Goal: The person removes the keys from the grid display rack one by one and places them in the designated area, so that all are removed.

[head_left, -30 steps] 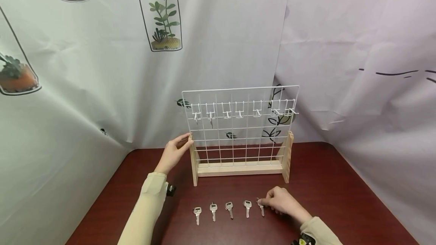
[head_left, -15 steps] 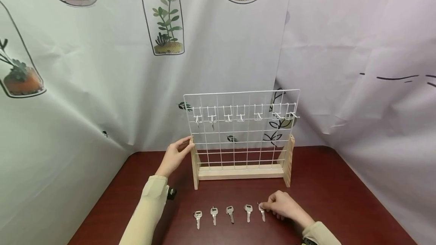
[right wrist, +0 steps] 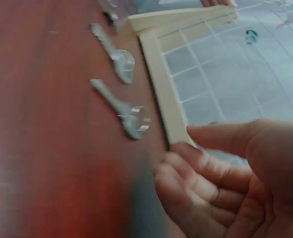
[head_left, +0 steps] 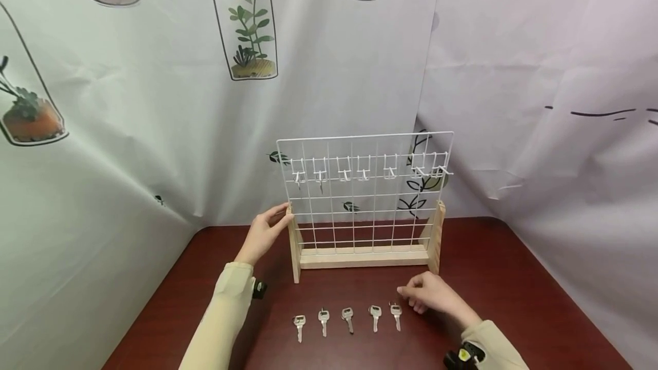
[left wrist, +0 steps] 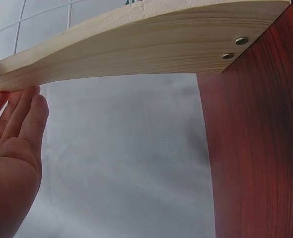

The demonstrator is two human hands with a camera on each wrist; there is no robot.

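Note:
In the head view my left hand (head_left: pixel 262 234) grips the top of the left wooden upright (head_left: pixel 295 250) of a white wire grid rack. The left wrist view shows that hand (left wrist: pixel 18 139) with its fingers behind the upright (left wrist: pixel 136 49) and the thumb on the near side. My right hand (head_left: pixel 430 292) hovers just right of the rightmost key (head_left: pixel 396 312), apart from it, fingers loosely bent around nothing. Several silver keys with rings lie in a row on the table; the right wrist view shows that same key (right wrist: pixel 125 115) left of the right hand (right wrist: pixel 231 183).
White hooks (head_left: pixel 390 173) line the upper part of the grid, with keys hanging from the two leftmost ones. The rack's wooden base (head_left: pixel 365 258) stands on the dark red table (head_left: pixel 493 278). A printed cloth backdrop (head_left: pixel 349 73) encloses the table behind and at the sides.
My right hand has come off the rightmost key, which its fingers touched, and moved slightly up and right. That key stays on the table. The left hand keeps its grip on the upright.

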